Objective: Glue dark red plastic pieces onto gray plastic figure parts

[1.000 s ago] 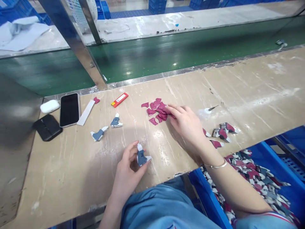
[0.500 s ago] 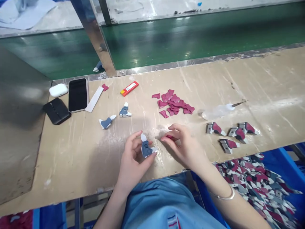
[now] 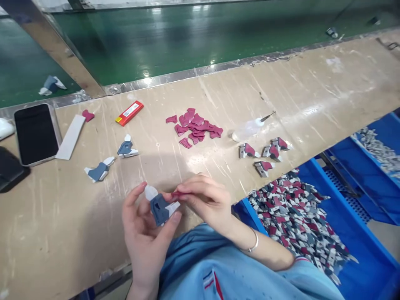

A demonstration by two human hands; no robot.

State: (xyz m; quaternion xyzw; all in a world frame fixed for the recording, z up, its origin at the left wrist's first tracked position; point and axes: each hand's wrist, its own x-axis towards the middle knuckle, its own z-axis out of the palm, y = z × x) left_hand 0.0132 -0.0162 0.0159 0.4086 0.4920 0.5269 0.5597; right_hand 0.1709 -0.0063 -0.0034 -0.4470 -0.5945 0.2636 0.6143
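Observation:
Between the fingers and thumb of my left hand point(image 3: 145, 229) is a blue-grey and white plastic part point(image 3: 160, 209), held over the front of the bench. My right hand point(image 3: 206, 200) pinches a small dark-red piece point(image 3: 178, 196) right beside that part; whether the two touch I cannot tell. A pile of flat dark-red pieces point(image 3: 200, 127) lies beyond my hands. Two more blue-grey and white parts, one upright point(image 3: 126, 148) and one lying flat point(image 3: 99, 171), rest to the left. Several parts with dark-red pieces on them point(image 3: 264, 167) stand to the right.
A clear bottle with a thin needle tip point(image 3: 246, 131) lies right of the pile. At the left are a phone point(image 3: 36, 134), a white strip point(image 3: 71, 137) and a red packet point(image 3: 129, 113). A blue bin point(image 3: 359, 254) full of parts sits below the bench edge. Behind runs a green belt point(image 3: 162, 43).
My right hand has brought the dark-red piece over to the part in my left hand. The camera view has turned to the right, showing more of the bins.

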